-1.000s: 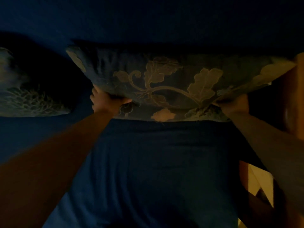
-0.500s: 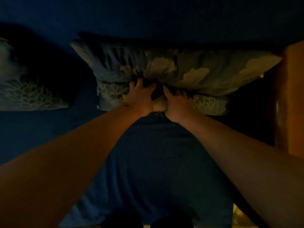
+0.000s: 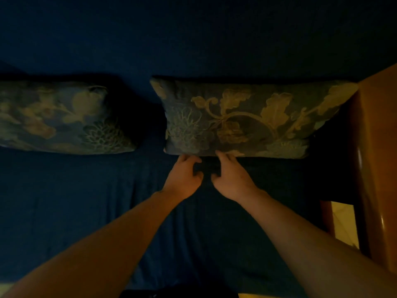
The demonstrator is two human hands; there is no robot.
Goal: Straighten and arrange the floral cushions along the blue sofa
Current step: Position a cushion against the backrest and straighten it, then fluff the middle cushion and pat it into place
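The light is dim. A floral cushion (image 3: 247,119) stands upright against the back of the blue sofa (image 3: 107,211), at its right end beside the wooden armrest. A second floral cushion (image 3: 60,119) leans on the backrest to the left, with a gap between the two. My left hand (image 3: 184,175) and my right hand (image 3: 232,177) are side by side on the seat just below the right cushion's bottom edge. Their fingers are apart and curled, the fingertips at or touching that edge, holding nothing.
A polished wooden armrest (image 3: 378,158) closes off the sofa on the right. A strip of pale floor (image 3: 343,222) shows below it. The wrinkled blue seat cover stretches out in front of both cushions.
The right cushion went from lifted by its ends, to pressed in at the middle, to standing flat and smooth. Both hands have let go and drawn back to its bottom edge.
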